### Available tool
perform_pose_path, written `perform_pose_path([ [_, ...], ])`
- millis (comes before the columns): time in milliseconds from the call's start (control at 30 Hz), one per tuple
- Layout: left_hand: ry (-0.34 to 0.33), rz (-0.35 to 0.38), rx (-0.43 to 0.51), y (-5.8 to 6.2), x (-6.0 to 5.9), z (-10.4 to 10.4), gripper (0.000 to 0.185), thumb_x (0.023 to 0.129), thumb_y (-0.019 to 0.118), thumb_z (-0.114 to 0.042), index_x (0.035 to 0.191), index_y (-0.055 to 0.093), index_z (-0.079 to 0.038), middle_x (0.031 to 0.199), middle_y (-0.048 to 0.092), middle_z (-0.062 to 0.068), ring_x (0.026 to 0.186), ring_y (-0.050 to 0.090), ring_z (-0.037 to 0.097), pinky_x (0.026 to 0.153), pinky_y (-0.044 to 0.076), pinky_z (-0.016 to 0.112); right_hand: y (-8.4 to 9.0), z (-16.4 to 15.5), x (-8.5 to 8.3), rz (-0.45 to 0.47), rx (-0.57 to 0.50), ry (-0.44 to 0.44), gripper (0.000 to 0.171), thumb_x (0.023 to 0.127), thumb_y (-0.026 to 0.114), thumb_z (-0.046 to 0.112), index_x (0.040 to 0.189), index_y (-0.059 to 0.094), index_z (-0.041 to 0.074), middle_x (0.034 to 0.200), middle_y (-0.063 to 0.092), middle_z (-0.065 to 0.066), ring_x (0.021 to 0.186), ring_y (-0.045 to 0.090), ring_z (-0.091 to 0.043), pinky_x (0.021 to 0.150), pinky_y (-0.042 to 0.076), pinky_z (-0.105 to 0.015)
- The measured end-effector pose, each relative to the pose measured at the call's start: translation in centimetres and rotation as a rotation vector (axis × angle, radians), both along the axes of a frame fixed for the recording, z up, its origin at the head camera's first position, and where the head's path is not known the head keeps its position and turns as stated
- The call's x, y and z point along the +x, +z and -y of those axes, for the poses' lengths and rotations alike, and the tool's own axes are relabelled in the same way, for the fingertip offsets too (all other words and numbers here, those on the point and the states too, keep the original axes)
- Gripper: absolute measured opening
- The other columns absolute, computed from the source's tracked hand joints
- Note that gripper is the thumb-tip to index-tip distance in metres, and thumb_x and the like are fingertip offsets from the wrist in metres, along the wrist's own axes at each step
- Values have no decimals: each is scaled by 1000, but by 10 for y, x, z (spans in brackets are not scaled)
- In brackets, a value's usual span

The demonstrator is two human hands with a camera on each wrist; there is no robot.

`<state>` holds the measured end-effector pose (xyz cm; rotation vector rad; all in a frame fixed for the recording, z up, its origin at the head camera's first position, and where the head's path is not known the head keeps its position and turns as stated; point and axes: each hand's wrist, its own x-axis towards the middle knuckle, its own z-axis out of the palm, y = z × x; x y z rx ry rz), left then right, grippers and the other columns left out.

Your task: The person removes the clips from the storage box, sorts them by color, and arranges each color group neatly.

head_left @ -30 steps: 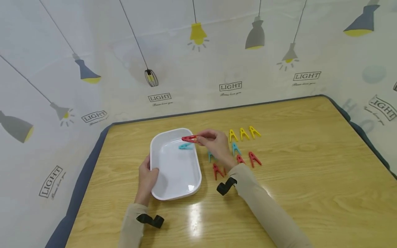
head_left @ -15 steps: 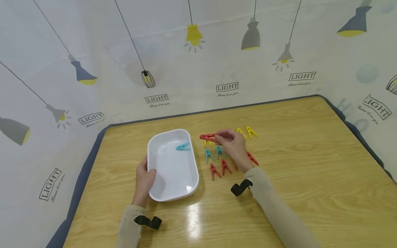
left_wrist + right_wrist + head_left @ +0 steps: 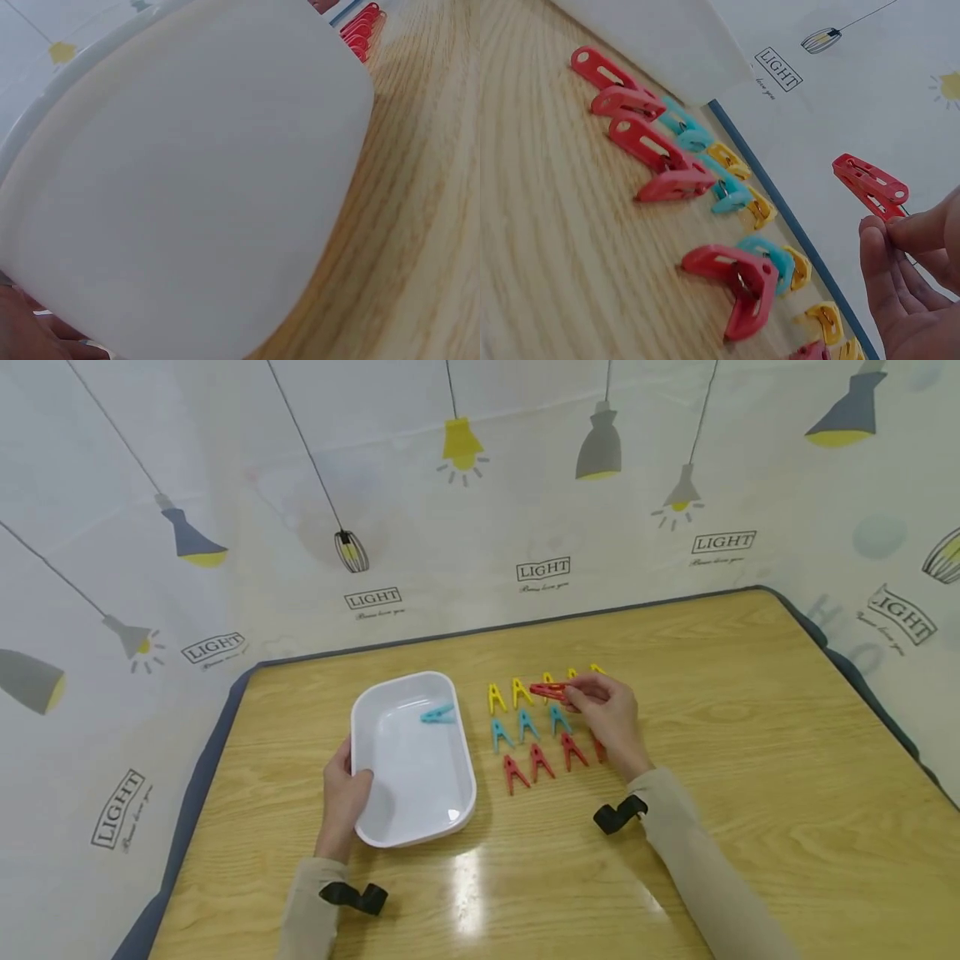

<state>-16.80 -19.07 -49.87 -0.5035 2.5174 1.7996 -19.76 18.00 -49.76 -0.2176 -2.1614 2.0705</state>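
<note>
My left hand (image 3: 347,793) grips the left rim of a white tray (image 3: 412,785), its thumb over the edge. The tray's outer wall (image 3: 187,172) fills most of the left wrist view, with fingers at the lower left. One blue clothespin (image 3: 437,714) lies inside the tray, near its right wall. Above the rows of clothespins, my right hand (image 3: 611,714) pinches a red clothespin (image 3: 550,691) between thumb and fingers. The right wrist view shows that red clothespin (image 3: 870,180) raised above the table, its far end pointing away from the hand.
Right of the tray stand rows of yellow (image 3: 497,697), blue (image 3: 501,735) and red clothespins (image 3: 515,772); my right hand partly hides some. They rest on a wooden table (image 3: 720,760) with a dark blue border. A lamp-patterned cloth (image 3: 450,527) rises behind.
My right hand has moved right, from over the tray's right rim to above the clothespin rows, still pinching the red clothespin. My left hand keeps its grip on the tray.
</note>
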Motion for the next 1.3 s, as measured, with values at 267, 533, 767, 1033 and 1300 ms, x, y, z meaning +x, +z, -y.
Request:
perform_pose_path([
  [267,-3,-10,-11,3,1,-1,75,78,39,10,153,35,8,152,43,32,137,46,40,118,38,50,-10,-36,13,31,62,-62,25,95,70,18,111,69,-1,94,74,0,87,74,-22,77,63,-30],
  [533,3,-13,-6,5,0,0,76,77,39,11,153,35,8,151,45,32,135,48,39,116,40,50,-17,-63,19,74,2,-144,23,95,69,11,111,67,-5,84,73,10,79,72,-5,77,62,-24],
  [767,-1,-1,-13,5,1,-1,77,77,39,11,153,34,8,151,44,33,137,47,40,117,38,50,-25,-78,26,97,102,-177,23,94,66,6,110,65,-10,79,69,11,73,70,0,71,60,-19],
  [1033,5,-11,-15,4,1,-1,76,77,39,11,153,35,7,151,44,32,137,47,39,117,38,49,-23,-88,37,141,326,-153,20,94,67,11,106,68,-5,97,74,-17,71,67,2,66,58,-16],
  [1300,0,-4,-6,3,1,0,76,78,39,10,153,34,8,153,42,31,139,44,38,118,37,48,-23,-97,57,93,566,-33,15,92,71,15,99,72,2,100,73,-18,79,67,-5,66,52,-14],
])
